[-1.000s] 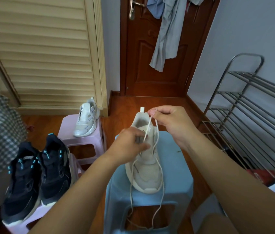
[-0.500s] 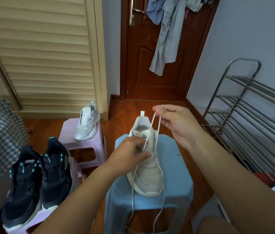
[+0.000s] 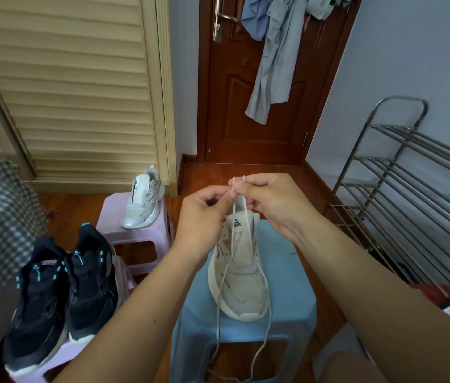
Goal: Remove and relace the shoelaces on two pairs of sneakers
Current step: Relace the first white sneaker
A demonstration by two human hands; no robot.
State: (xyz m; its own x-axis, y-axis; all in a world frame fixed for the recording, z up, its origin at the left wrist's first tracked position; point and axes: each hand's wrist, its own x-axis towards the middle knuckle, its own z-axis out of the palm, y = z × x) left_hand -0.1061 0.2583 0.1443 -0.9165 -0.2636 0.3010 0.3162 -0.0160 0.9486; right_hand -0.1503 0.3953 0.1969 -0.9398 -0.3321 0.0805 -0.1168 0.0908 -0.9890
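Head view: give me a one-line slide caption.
Both hands, left and right, pinch the lace ends above a cream sneaker on a blue stool.

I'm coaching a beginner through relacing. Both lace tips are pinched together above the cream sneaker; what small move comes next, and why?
Probably thread one tip into an eyelet. Left hand and right hand pinch both tips of the shoelace level above the cream sneaker, so the ends look evened, while long loops hang over the blue stool.

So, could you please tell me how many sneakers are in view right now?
4: a cream sneaker on the blue stool, a white sneaker on the far pink stool, and two black sneakers on the near pink stool. None looks hidden.
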